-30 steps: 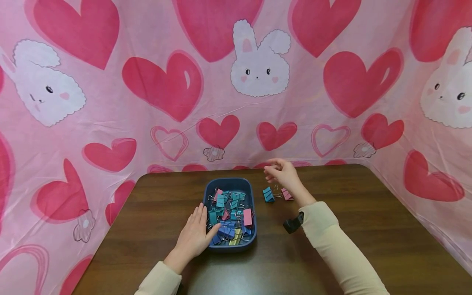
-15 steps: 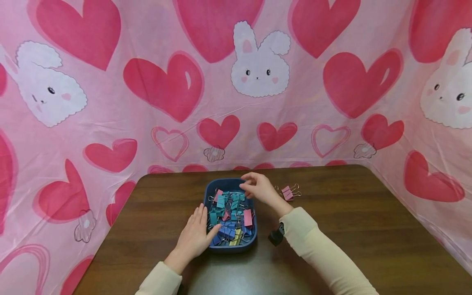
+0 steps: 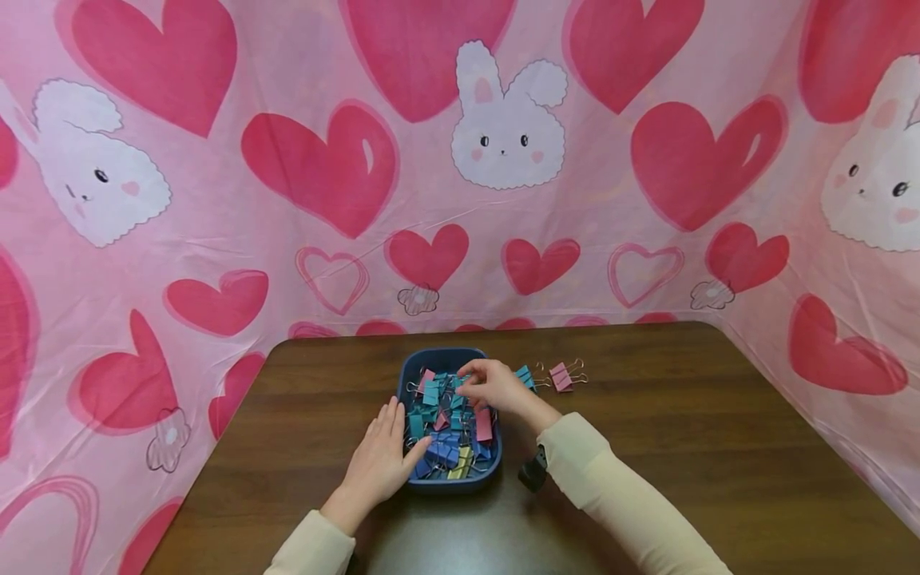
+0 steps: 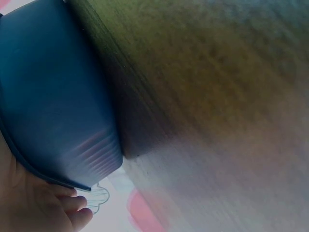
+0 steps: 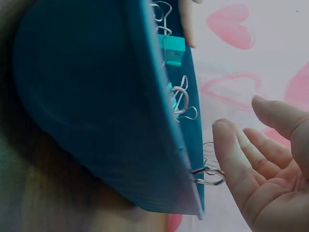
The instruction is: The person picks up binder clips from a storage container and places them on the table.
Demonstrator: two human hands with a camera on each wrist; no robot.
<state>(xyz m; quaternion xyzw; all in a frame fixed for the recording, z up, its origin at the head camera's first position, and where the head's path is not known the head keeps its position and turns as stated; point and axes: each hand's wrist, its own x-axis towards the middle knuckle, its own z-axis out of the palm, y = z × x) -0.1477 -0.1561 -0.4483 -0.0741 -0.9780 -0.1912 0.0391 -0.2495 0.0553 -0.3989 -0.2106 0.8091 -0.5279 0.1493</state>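
Note:
A dark blue plastic bin [image 3: 451,485] full of binder clips stands mid-table. Teal clips fill its upper part; blue clips [image 3: 442,451], a yellow clip [image 3: 461,463] and a pink clip [image 3: 483,425] lie lower down. My left hand [image 3: 375,457] rests along the bin's left rim, fingers straight and thumb over the edge. Above the bin's right side hovers my right hand [image 3: 497,386], partly covering the teal clips. The right wrist view shows that hand [image 5: 265,169] with thumb and fingertips apart, nothing between them, beside the bin wall [image 5: 91,96].
On the wooden table [image 3: 647,447], right of the bin, lie a teal binder clip [image 3: 528,375], partly behind my right hand, and a pink binder clip [image 3: 565,377]. A pink curtain [image 3: 596,200] with hearts and rabbits hangs behind the table and along its sides.
My right hand has moved left and down, from near the two clips on the table to above the bin. The left hand has stayed on the rim.

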